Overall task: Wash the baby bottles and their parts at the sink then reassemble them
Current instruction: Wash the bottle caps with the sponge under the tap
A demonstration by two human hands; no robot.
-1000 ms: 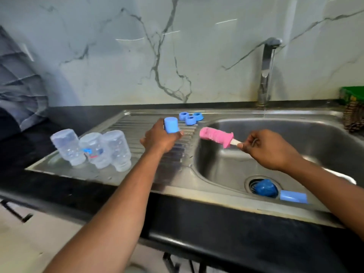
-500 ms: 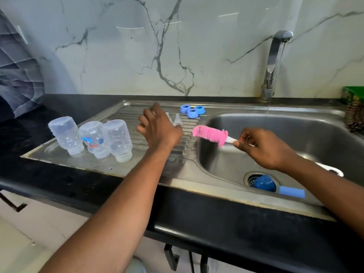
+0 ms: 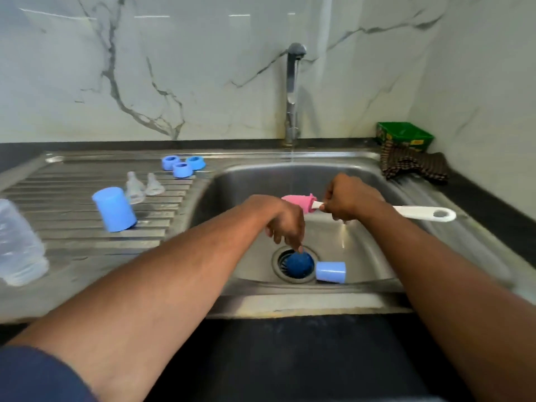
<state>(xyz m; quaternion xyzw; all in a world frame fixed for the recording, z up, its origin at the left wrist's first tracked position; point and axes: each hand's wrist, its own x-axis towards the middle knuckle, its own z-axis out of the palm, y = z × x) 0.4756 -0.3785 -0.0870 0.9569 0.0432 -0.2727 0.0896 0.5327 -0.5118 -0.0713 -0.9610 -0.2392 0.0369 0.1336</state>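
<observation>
1. A clear bottle (image 3: 20, 245) lies at the left edge of the drainboard (image 3: 72, 250).
2. A blue cap (image 3: 114, 209) stands further right, with 2 clear nipples (image 3: 143, 185) and 3 blue rings (image 3: 182, 166) behind it.
3. The left hand (image 3: 285, 224) reaches into the sink (image 3: 362, 256), fingers pointing down and holding nothing — one fingertip touches the dark blue cap (image 3: 298, 264) on the drain.
4. A second light blue cap (image 3: 330, 272) lies just beside it.
5. The right hand (image 3: 351, 198) is clenched on the pink brush (image 3: 298, 203) — water runs from the tap (image 3: 293, 91).
</observation>
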